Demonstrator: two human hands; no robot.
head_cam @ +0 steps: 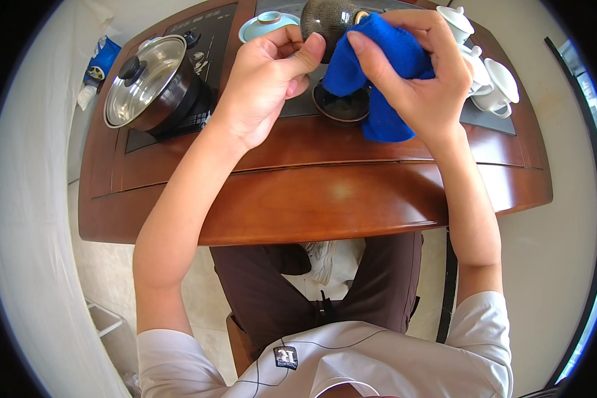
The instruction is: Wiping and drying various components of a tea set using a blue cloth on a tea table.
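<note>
My left hand grips the near left side of a dark, speckled ceramic vessel, with the thumb along its wall. A bunched blue cloth is in my right hand, pressed to the vessel's right side, and one corner hangs down. Near the cloth a small tan part of the vessel shows. Below the vessel, a dark, round bowl stands on the table's grey inset, its right part hidden by the cloth. The vessel's top is cut off by the picture's edge.
On the left, a pot with a glass lid stands on a black cooktop. A pale blue lidded bowl is behind my left hand. Several white lidded cups line the right. The wooden table's curved front edge is above my lap.
</note>
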